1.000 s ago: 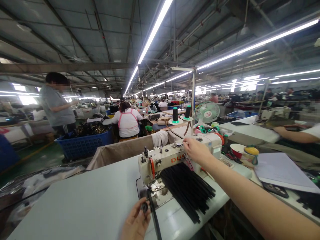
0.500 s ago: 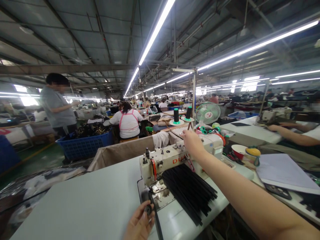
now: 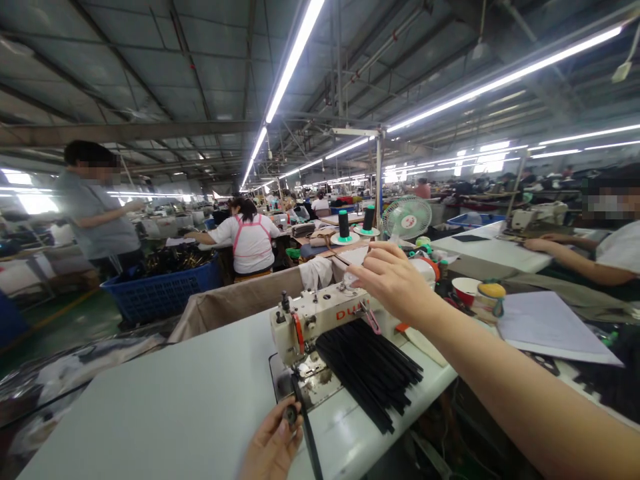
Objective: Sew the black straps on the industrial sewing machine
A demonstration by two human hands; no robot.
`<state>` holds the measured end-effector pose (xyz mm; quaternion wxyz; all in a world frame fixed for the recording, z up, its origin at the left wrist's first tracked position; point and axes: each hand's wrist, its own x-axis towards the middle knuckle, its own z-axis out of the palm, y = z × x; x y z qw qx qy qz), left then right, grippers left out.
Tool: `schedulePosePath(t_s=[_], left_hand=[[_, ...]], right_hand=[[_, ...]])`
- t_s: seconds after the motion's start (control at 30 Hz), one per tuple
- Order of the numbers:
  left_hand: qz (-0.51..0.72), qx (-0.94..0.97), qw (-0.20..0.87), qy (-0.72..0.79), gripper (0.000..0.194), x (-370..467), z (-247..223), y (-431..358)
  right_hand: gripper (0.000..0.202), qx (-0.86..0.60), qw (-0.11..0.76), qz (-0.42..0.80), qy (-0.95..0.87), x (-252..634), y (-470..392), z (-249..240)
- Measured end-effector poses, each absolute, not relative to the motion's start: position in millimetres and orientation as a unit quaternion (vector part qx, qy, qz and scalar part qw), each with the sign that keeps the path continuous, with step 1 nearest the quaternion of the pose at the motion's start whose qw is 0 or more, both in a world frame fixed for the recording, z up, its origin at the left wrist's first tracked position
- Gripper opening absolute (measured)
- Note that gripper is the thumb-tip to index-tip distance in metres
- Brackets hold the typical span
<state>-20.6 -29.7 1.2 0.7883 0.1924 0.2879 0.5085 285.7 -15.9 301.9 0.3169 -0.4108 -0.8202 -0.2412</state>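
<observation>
A white sewing machine (image 3: 330,312) stands on the pale table (image 3: 165,393). My left hand (image 3: 276,437), at the table's front, has its fingers closed on a small round dark bobbin part (image 3: 291,414), close to the needle area. One black strip (image 3: 311,440) runs down beside it. My right hand (image 3: 393,277) is raised above the machine's arm, fingers bent together near the thread guides; what they pinch is too small to tell. A bundle of black strips (image 3: 367,373) lies under the machine's arm and spreads over the table.
Behind the machine are black thread cones (image 3: 344,227) and a green fan (image 3: 407,218). To the right lie a red-rimmed bowl (image 3: 466,291) and a white sheet (image 3: 555,327). A blue crate (image 3: 163,293) stands at the left. Other people stand or sit around.
My right hand has shifted slightly, and its fingers now show more from the side above the machine. The view has turned a little right. My left hand keeps the round part.
</observation>
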Motion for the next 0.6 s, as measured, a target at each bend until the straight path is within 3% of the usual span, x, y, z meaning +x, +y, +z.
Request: schedulePosePath(t_s=[0.1,0.3,0.5,0.6], left_hand=[[0.518,0.197,0.778,0.296,0.048,-20,2,-30],[0.545,0.225,0.743,0.317,0.049,-18,10,-40],[0.569,0.262,0.710,0.323,0.049,-12,15,-55],[0.601,0.290,0.681,0.301,0.050,-4,26,-63]], right_hand=[[0.026,-0.345,0.310,-0.269,-0.844,277,-40,304],[0.036,-0.289,0.369,0.024,-0.883,247,-64,271],[0.036,-0.346,0.308,0.085,-0.882,216,-84,200],[0.034,-0.394,0.351,0.263,-0.808,201,-90,166]])
